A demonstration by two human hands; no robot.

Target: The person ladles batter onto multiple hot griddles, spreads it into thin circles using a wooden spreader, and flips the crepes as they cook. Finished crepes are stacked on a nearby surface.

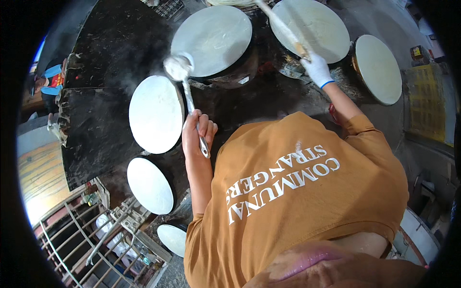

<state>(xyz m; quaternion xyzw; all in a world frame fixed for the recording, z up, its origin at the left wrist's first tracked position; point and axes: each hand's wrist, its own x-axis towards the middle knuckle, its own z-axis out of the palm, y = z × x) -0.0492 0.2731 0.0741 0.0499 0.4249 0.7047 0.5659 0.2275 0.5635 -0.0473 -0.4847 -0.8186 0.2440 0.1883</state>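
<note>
My left hand (198, 131), bare, grips the handle of a metal ladle (179, 67). The ladle's bowl, coated in white batter, is beside the near left edge of a round griddle (212, 39) covered with a pale sheet. In a white glove with a blue cuff, my right hand (317, 69) holds a long whitish tool (282, 27) by its wooden end, over another pale-covered round griddle (317, 28). The tool's far end leaves the view at the top, so its kind is unclear.
More white-topped round griddles curve around me, at the left (156, 115), lower left (149, 185) and right (379, 70). A metal rack (86, 230) stands at the lower left. Beyond the dark surface at the far left is another person (52, 84). A yellow panel (426, 102) is at the right.
</note>
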